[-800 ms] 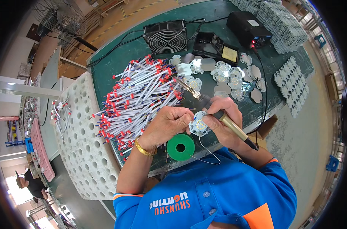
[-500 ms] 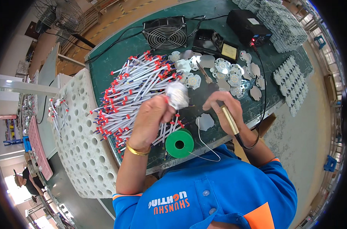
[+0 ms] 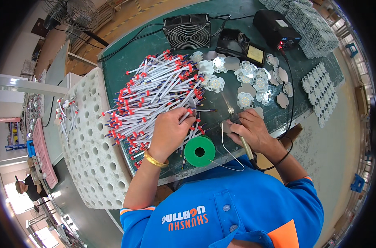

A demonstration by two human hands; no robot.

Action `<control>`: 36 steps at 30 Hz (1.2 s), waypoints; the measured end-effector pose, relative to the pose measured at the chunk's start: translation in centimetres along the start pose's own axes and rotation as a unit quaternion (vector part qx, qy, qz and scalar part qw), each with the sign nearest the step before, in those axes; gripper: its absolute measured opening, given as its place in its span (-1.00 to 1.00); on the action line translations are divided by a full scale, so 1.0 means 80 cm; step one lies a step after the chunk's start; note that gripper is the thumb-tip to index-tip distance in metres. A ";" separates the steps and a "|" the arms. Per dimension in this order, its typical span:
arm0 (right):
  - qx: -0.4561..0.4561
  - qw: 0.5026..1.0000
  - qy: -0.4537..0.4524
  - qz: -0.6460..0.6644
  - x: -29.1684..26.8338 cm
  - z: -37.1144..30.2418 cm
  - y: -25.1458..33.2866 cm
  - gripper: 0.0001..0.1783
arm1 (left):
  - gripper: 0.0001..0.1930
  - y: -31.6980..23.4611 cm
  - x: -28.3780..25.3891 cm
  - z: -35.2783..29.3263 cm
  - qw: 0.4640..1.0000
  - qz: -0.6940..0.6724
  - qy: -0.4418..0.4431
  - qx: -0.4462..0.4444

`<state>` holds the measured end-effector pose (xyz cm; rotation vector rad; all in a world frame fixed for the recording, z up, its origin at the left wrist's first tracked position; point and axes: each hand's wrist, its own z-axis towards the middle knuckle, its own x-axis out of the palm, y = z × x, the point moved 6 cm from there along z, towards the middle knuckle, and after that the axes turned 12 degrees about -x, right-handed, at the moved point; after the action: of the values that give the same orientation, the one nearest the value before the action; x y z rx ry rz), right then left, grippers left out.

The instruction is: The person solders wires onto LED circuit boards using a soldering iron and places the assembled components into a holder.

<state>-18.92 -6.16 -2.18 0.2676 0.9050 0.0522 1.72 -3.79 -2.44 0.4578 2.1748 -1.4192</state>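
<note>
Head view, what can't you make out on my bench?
In the head view:
Left hand: its curled fingers hide the grip.
Soldering iron: tip blurred; the right hand covers part of the handle.
Wire pile: upper pieces hide lower ones.
Panel stack: cut off by the top edge.

The scene is seen from the head, through a wide fisheye lens aimed down at the left hand (image 3: 171,129) and right hand (image 3: 255,131) from close above. The blue shirt (image 3: 254,202) is framed on the hands' near side, the green table (image 3: 121,70) beyond them.
</note>
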 end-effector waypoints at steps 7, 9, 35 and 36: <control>0.019 0.997 -0.055 -0.053 -0.003 -0.007 -0.008 -0.52 | -0.77 -0.024 0.024 0.011 0.959 0.269 0.004 0.085; 0.019 0.994 -0.095 -0.045 -0.006 -0.007 -0.009 -0.51 | -0.77 -0.029 0.025 0.016 0.951 0.300 0.023 0.074; 0.266 0.912 -0.280 0.139 -0.020 0.026 -0.033 -0.68 | -0.79 -0.015 0.000 0.013 0.899 -0.397 0.175 -0.057; 0.252 0.914 -0.290 0.134 -0.022 0.032 -0.032 -0.68 | -0.79 -0.019 0.004 0.011 0.899 -0.385 0.196 -0.064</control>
<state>-18.18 -9.45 0.04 0.8435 0.2674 -0.0098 0.87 -5.18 -1.77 -0.2399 2.9532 -1.6409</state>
